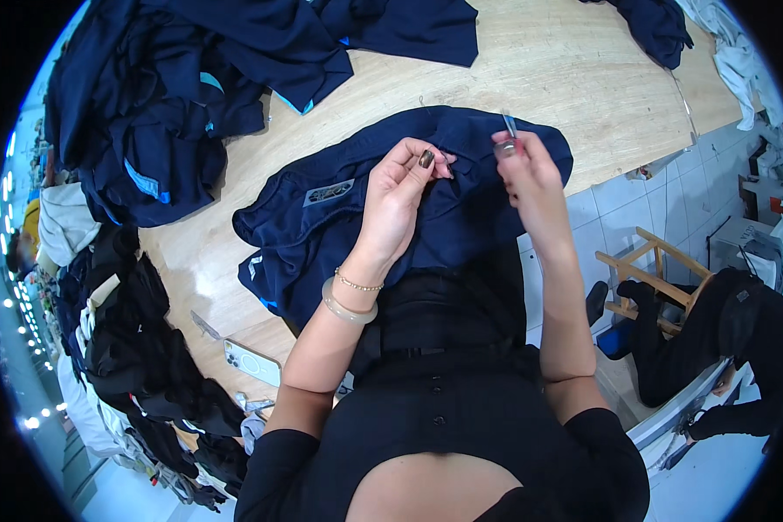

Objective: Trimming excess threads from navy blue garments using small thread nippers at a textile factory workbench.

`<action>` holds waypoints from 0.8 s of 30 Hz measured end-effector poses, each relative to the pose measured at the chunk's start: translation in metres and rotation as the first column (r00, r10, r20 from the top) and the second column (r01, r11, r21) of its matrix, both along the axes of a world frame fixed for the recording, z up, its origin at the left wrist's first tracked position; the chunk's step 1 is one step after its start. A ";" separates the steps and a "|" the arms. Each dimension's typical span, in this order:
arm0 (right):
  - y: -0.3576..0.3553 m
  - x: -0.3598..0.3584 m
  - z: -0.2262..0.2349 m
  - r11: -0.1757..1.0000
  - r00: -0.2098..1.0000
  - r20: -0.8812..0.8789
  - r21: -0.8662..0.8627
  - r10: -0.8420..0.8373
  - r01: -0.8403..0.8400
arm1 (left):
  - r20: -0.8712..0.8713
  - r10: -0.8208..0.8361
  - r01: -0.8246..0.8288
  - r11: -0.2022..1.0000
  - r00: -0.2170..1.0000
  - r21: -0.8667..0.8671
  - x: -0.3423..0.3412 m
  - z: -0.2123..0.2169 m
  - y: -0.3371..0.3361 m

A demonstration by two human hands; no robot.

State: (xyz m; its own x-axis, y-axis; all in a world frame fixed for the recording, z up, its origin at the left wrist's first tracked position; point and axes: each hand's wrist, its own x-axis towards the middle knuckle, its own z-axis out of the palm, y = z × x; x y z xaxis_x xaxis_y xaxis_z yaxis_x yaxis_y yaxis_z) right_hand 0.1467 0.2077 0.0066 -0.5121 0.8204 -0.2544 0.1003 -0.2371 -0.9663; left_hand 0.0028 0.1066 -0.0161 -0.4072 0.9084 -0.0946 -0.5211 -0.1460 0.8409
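Observation:
A navy blue garment (322,165) with a grey printed patch lies bunched at the table's near edge and hangs over my lap. My left hand (400,196) is over its middle, thumb and fingertips pinched together on a bit of the cloth. To the right, my right hand (531,178) is closed around a small shiny metal tool (510,127) with a thin pointed end that sticks up past the fingers. Its exact kind is hidden by my fingers. The tool is above the cloth, apart from my left hand.
Navy garments with light blue trim (157,130) are heaped on the wooden table (600,104) at the far left. A phone (252,362) lies near my left forearm. Dark clothes (130,331) pile up at the left. At right are a wooden stool (652,261) and another person (739,348).

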 end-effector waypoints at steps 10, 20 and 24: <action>-0.005 0.036 0.031 0.870 0.934 -0.118 -0.341 0.337 -0.357 | 0.287 -0.093 0.046 0.985 0.953 0.167 0.009 -0.015 -0.021; -0.027 0.020 0.018 0.874 0.967 -0.043 -0.420 0.249 -0.244 | 0.476 -0.122 0.019 0.976 0.871 0.217 0.007 -0.015 -0.024; -0.028 0.017 0.018 0.868 0.969 -0.033 -0.439 0.243 -0.233 | 0.491 -0.134 0.016 0.971 0.861 0.238 0.006 -0.015 -0.023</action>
State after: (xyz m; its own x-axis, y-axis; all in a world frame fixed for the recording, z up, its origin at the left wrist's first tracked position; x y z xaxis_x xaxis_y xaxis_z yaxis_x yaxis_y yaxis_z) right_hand 0.1633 0.1795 0.0244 -0.6673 0.4768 -0.5721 0.2283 -0.6002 -0.7666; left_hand 0.0091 0.0832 -0.0315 -0.2881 0.9555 -0.0628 -0.8786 -0.2377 0.4142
